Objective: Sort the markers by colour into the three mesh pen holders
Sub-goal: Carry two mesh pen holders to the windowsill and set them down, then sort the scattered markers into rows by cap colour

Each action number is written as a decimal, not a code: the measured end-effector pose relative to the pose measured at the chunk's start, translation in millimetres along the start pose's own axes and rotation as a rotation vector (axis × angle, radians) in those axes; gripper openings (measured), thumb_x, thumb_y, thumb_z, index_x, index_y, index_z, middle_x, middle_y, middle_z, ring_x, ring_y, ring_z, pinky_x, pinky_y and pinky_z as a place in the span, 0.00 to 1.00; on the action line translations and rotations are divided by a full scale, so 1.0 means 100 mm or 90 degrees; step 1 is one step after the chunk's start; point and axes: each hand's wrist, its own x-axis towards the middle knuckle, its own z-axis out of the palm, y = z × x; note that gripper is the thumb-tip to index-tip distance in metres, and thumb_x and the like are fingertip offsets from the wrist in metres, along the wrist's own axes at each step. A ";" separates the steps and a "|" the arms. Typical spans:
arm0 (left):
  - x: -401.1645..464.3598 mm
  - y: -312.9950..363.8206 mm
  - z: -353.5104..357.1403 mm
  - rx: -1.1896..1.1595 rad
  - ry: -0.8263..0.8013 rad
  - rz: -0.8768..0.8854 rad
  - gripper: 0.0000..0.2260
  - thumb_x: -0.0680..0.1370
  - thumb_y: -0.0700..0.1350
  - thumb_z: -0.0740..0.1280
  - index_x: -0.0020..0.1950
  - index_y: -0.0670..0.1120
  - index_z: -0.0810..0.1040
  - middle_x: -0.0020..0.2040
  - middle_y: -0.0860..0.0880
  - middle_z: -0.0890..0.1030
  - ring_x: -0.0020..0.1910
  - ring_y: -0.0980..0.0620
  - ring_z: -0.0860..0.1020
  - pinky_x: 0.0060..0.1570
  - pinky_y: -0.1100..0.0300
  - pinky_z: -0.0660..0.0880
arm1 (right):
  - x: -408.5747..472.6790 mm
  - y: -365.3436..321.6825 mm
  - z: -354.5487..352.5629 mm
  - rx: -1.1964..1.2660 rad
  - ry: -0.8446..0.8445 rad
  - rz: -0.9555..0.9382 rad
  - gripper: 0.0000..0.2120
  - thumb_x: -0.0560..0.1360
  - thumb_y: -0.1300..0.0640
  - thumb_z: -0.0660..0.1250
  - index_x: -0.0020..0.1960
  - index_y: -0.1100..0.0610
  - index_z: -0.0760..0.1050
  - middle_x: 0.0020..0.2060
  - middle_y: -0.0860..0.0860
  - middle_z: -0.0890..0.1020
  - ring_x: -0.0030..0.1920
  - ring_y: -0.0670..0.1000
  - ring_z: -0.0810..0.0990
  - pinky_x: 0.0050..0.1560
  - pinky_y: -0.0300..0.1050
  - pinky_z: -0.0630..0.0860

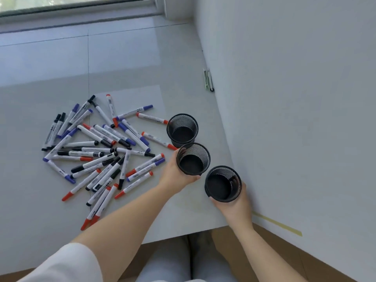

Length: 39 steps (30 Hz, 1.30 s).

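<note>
A loose pile of markers [101,151] with red, blue and black caps lies spread over the grey table, left of centre. Three empty black mesh pen holders stand in a diagonal row on the right. The far holder [182,129] stands free. My left hand [175,174] is wrapped around the middle holder [193,159]. My right hand [234,202] grips the near holder [223,184] from its near side, thumb on its rim.
A white wall [295,98] runs along the table's right side, with two pens [208,79] lying at its foot. A strip of yellow tape [278,223] is stuck near the table's front right corner. A window [77,5] is at the back.
</note>
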 end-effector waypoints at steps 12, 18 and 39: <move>-0.11 -0.05 0.02 0.012 0.005 -0.059 0.40 0.67 0.41 0.75 0.73 0.54 0.57 0.66 0.53 0.70 0.65 0.54 0.68 0.64 0.54 0.69 | 0.06 0.14 -0.01 -0.089 -0.043 0.015 0.12 0.66 0.60 0.70 0.44 0.49 0.71 0.39 0.46 0.79 0.42 0.50 0.79 0.34 0.40 0.69; -0.59 -0.23 -0.43 0.039 0.078 -0.139 0.24 0.74 0.44 0.69 0.68 0.52 0.66 0.59 0.54 0.74 0.54 0.57 0.74 0.51 0.60 0.74 | -0.19 0.13 0.17 -0.197 -0.227 0.126 0.02 0.72 0.60 0.63 0.42 0.55 0.72 0.39 0.51 0.78 0.43 0.54 0.75 0.41 0.41 0.67; -0.67 -1.36 -2.80 0.182 0.078 -0.172 0.09 0.77 0.47 0.63 0.57 0.52 0.75 0.49 0.57 0.78 0.46 0.58 0.76 0.37 0.65 0.69 | -0.69 -1.13 2.06 -0.295 -0.277 -0.053 0.06 0.75 0.55 0.62 0.49 0.52 0.76 0.40 0.47 0.78 0.40 0.46 0.76 0.36 0.39 0.71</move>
